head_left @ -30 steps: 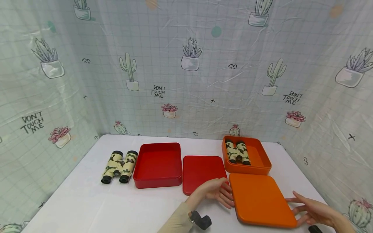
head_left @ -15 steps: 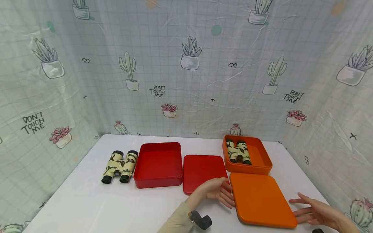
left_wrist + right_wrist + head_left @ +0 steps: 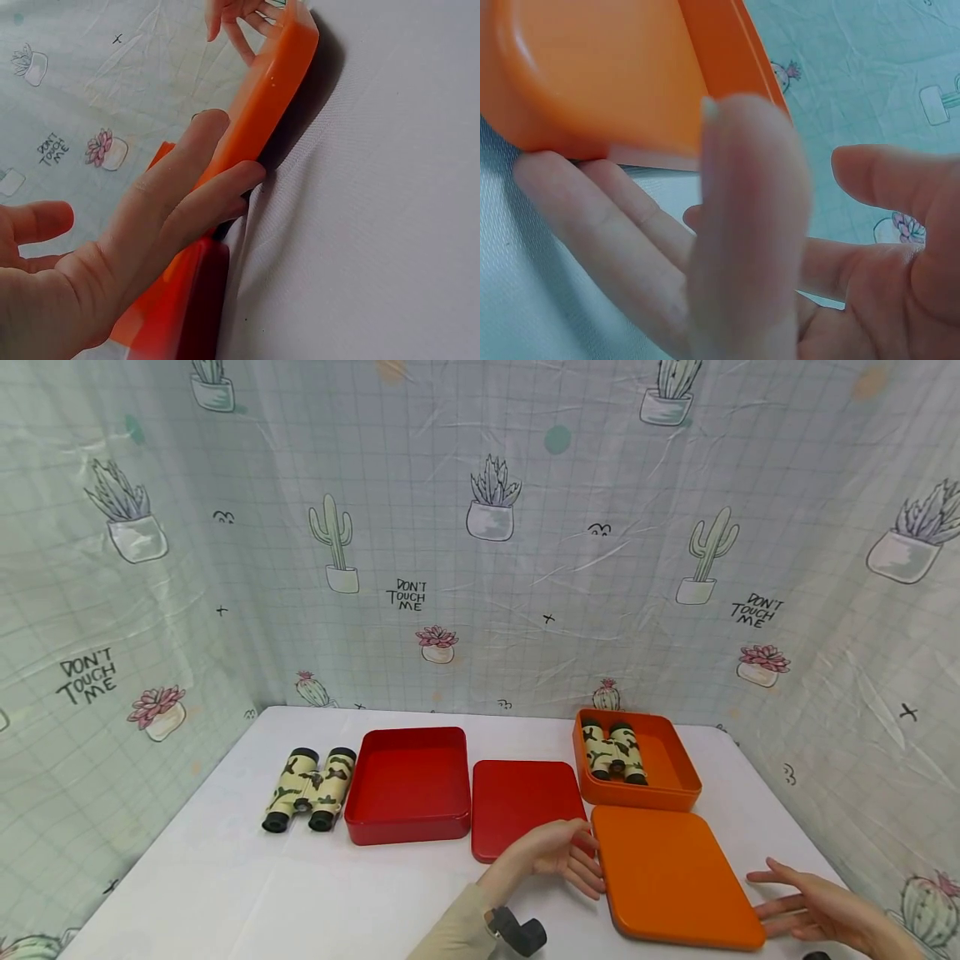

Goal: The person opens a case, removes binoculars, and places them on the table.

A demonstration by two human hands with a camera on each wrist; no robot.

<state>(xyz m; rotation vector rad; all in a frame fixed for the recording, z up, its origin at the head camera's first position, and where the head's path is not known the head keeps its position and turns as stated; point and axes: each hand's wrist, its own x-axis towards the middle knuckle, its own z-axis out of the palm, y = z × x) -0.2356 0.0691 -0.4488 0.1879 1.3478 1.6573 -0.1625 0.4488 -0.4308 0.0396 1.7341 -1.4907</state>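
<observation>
We record a curtained-off tabletop booth: white table (image 3: 315, 893), creased cactus-print sheet (image 3: 420, 452) behind it and along both sides. The sheet hides the room beyond; whether home or lab, we cannot tell

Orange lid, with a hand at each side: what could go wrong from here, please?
The orange lid might slip if lifted, because the left hand and right hand have only extended fingers at its edges. The left hand could also nudge the red lid, which lies close to that hand.
</observation>
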